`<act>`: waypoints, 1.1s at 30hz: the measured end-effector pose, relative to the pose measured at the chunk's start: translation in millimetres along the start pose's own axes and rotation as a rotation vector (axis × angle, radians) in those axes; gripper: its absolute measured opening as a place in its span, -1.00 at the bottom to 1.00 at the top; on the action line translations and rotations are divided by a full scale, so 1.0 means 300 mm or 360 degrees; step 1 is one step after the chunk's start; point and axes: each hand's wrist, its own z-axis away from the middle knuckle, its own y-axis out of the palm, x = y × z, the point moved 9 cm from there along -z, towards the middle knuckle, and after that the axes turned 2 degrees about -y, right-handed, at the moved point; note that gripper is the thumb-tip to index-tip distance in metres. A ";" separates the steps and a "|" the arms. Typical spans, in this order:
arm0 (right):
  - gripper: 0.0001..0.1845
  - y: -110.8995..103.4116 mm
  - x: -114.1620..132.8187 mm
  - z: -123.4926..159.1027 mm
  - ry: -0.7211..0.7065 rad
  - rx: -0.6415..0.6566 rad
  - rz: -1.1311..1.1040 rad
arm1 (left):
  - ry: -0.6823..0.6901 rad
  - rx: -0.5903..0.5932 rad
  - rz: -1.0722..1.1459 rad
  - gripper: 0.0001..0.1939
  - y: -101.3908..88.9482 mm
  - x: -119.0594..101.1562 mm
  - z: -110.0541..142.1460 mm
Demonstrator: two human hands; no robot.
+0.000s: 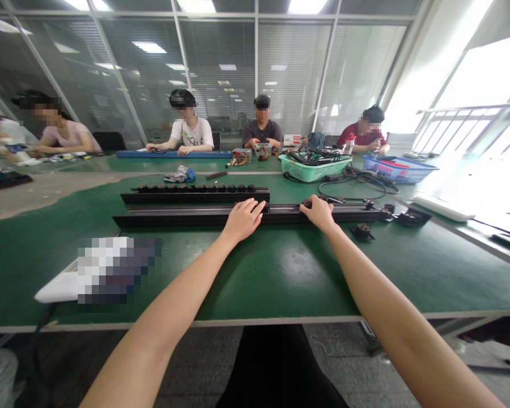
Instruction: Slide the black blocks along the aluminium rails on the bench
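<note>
A long black metal channel (182,220) lies across the green table in front of me. My left hand (244,219) rests on it with the fingers stretched out over its upper edge; any small part under the fingertips is hidden. Farther right, my right hand (319,213) is closed, thumb and fingers around a small black module (307,202) at the channel. Just behind lies a second black channel (187,198) with a row of similar black modules along it. One loose black module (362,232) sits on the table right of my right hand.
More black parts (412,216) lie beyond the channel's right end. A green basket (314,170) of cables and a blue basket (397,170) stand behind. Grey-blue gloves (181,174) lie farther back. A white device (59,286) is at front left. Several people sit across the table.
</note>
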 end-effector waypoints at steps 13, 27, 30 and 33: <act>-0.72 -0.010 0.000 0.002 0.0005 0.0020 0.0045 | -0.0010 -0.0004 0.0007 -0.52 -0.005 -0.001 0.000; -0.72 -0.011 0.000 -0.003 -0.0001 0.0004 0.0092 | 0.0005 0.0000 -0.0021 -0.51 -0.001 -0.001 0.000; -0.69 -0.014 -0.002 -0.002 -0.0001 0.0012 0.0127 | 0.0003 0.0005 -0.0021 -0.51 -0.001 -0.001 0.001; -0.68 -0.017 -0.005 0.000 -0.0001 0.0025 0.0149 | -0.0002 0.0009 -0.0007 -0.52 -0.002 -0.002 0.000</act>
